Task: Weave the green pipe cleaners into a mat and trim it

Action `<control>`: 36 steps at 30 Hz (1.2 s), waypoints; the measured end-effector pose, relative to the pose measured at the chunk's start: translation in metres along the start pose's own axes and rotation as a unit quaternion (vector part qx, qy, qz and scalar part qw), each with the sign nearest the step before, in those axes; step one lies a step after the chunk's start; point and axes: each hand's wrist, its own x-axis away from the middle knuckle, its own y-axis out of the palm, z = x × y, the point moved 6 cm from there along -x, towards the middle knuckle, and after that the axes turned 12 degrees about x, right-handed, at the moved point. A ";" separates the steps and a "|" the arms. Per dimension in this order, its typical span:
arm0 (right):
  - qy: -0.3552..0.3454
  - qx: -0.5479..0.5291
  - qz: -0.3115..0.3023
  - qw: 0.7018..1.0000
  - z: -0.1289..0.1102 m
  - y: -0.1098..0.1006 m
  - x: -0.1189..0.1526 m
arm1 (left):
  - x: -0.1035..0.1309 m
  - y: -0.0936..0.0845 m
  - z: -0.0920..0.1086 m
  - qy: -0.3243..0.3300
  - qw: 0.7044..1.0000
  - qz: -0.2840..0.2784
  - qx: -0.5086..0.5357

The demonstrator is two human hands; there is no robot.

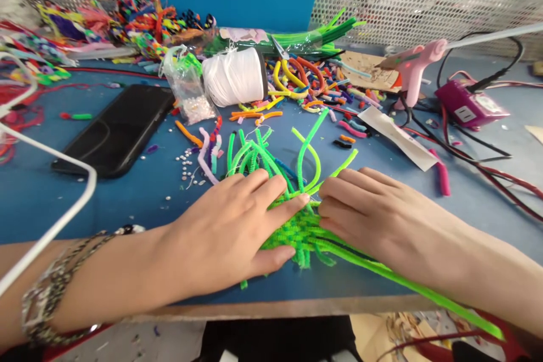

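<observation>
Bright green pipe cleaners are woven into a mat (292, 235) near the table's front edge, with loose ends sticking out around it. My left hand (237, 220) lies over the mat's left part and presses it to the table, index finger and thumb stretched apart. At the mat's right side, my right hand (360, 203) has its fingers closed on a pipe cleaner (345, 163); the fingertips are hidden. Long light green strands (436, 291) run under my right wrist, past the table edge. Darker green ends (250, 150) curl up beyond my left hand.
A black phone (119, 127), white thread spool (234, 76) and bag of beads (193, 99) lie behind my left hand. Loose beads (185, 167) are scattered nearby. A pink glue gun (418, 70), purple box (470, 103) and cables are right. A white cable (80, 198) crosses the left side.
</observation>
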 end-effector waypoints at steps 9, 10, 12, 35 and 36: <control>0.018 -0.104 -0.025 0.994 0.003 -0.010 0.003 | 0.000 0.001 0.000 0.003 1.000 0.011 0.003; 0.029 -0.128 -0.031 0.991 0.004 -0.009 0.001 | 0.000 0.001 0.000 0.002 1.000 0.010 0.001; 0.053 -0.190 -0.052 0.979 0.007 -0.006 -0.001 | 0.000 0.001 0.000 0.002 1.000 0.007 -0.002; 0.128 -0.186 -0.010 0.974 0.034 0.018 -0.006 | -0.001 0.000 0.000 0.006 1.000 0.001 0.001; 0.128 -0.187 -0.011 0.974 0.033 0.019 -0.007 | -0.001 0.000 0.000 0.006 1.000 0.003 0.001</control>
